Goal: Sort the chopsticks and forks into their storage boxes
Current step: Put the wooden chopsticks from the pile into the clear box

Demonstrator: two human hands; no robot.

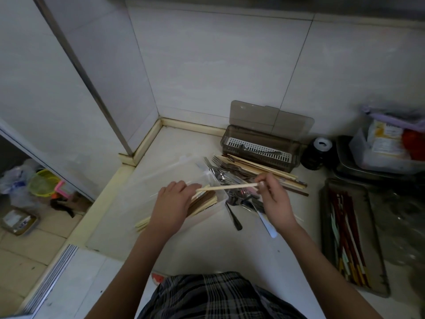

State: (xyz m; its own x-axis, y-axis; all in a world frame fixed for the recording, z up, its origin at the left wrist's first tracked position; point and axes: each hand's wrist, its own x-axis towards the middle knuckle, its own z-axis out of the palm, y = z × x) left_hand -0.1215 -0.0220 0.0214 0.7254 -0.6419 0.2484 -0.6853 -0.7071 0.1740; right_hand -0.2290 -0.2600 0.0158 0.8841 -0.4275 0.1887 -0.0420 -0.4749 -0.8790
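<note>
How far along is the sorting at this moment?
Partly done: several chopsticks already lie in the clear box under the left hand. In hand: the right hand pinches a pale chopstick, tip toward that box. Left: the mixed pile of forks and chopsticks.

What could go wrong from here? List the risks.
1. The right hand only pinches the pale chopstick at its tip; it may slip before reaching the clear box.
2. Chopsticks under the left hand overhang the box's near end and could slide out.
3. The mixed pile of forks may snag.
</note>
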